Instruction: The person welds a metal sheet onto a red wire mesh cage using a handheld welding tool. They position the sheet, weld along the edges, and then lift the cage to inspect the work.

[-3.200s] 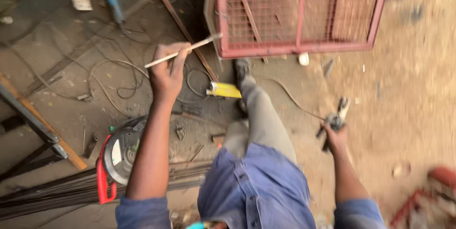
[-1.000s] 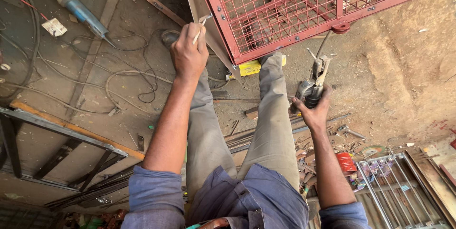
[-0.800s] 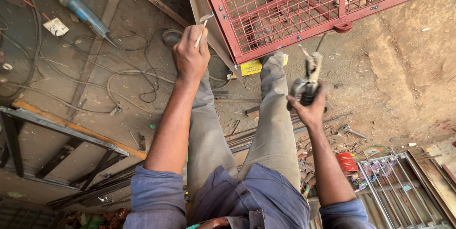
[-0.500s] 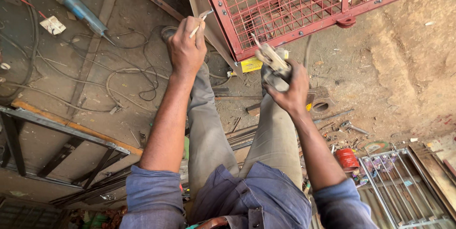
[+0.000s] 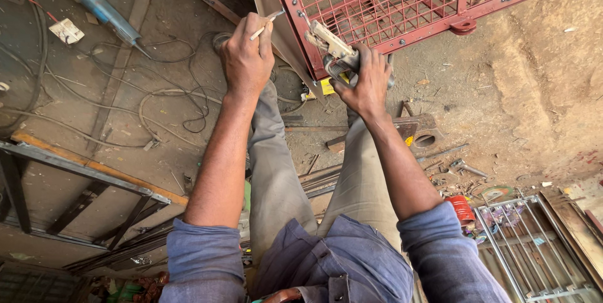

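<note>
My left hand (image 5: 247, 58) is closed on a thin welding rod (image 5: 267, 24) whose tip points up-right toward the red mesh gate frame (image 5: 402, 7). My right hand (image 5: 365, 83) grips a metal electrode holder (image 5: 331, 48), its jaws angled up-left toward the rod's tip and the gate's lower-left corner. Both hands sit close together above my grey-trousered legs (image 5: 295, 171), just in front of the gate's edge.
A blue angle grinder (image 5: 100, 4) with a green disc lies upper left among loose cables (image 5: 157, 102). A dark steel frame (image 5: 69, 177) lies at left. Scrap metal, a red can (image 5: 461, 209) and a grille (image 5: 534, 246) sit at lower right.
My right hand has swung the electrode holder from the right up and leftward to the gate's corner near the rod. My left hand has stayed about where it was.
</note>
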